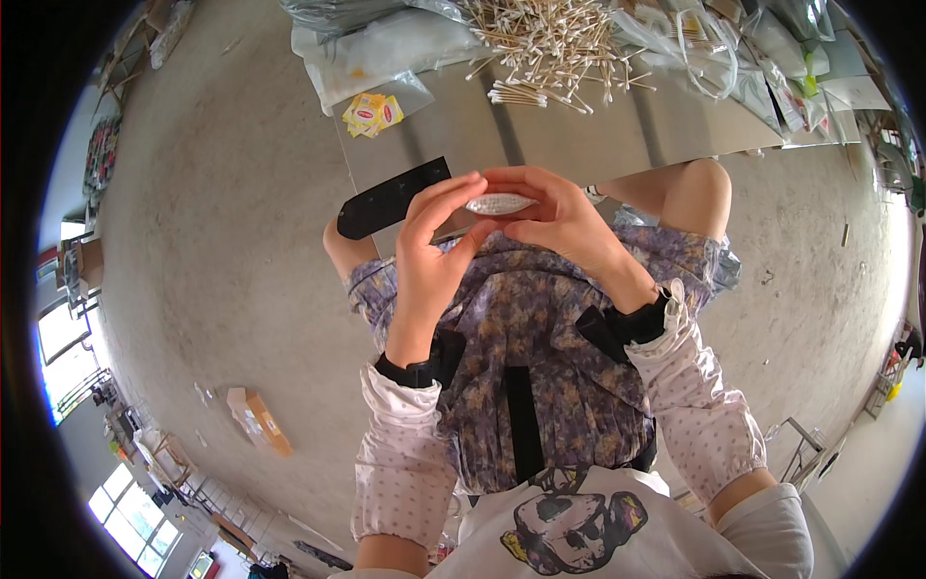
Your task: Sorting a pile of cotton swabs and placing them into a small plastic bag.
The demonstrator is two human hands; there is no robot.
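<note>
Between my two hands, over my lap at the table's near edge, is a small bundle of cotton swabs [501, 204]. It is seen end-on, as a white oval of packed tips. My left hand [434, 217] curves round its left end, with the fingertips meeting those of the other hand above it. My right hand [555, 212] wraps its right end, fingers over the top and thumb below. Whether a bag surrounds the bundle I cannot tell. A flat black piece [394, 199] juts from the table's edge beside my left hand.
Across the metal table [579, 135], a large heap of loose cotton swabs [550, 48] lies at the back. Yellow printed cards [371, 114] sit at the left. Plastic bags [694, 43] crowd the far right. A cardboard box [258, 422] rests on the floor behind at left.
</note>
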